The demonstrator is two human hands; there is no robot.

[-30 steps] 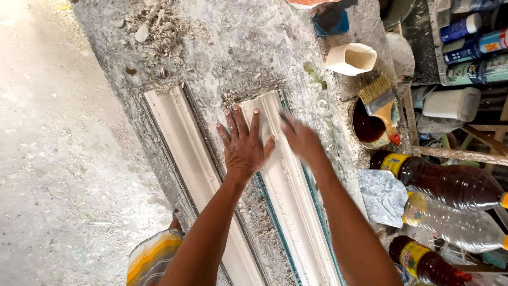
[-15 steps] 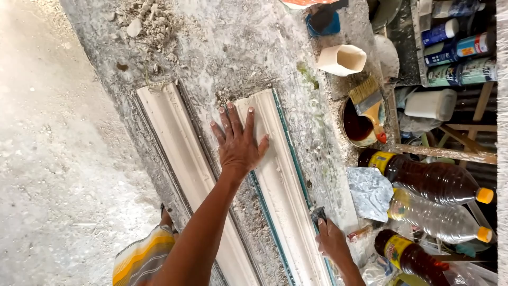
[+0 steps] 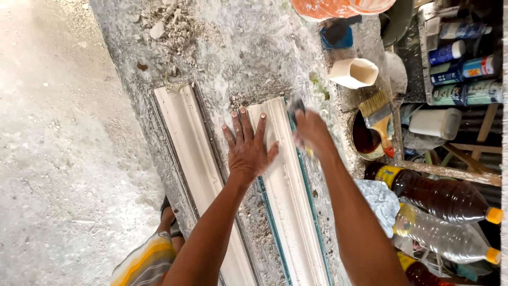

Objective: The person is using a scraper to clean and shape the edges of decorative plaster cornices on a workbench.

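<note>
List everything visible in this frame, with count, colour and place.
plaster moulding strips: two, white, lengthwise on the bench
workbench: one, grey, crusted, centre
cup: one, cream, upper right
brush: one, pale bristles, across a dark pot
plastic bottles: at least three, yellow caps or labels, lower right
spray cans: several, blue and green, right shelf
bucket: one, orange, top edge
left hand: flat on the right strip
right hand: at that strip's far edge, gripping a small dark tool, blurred
</note>
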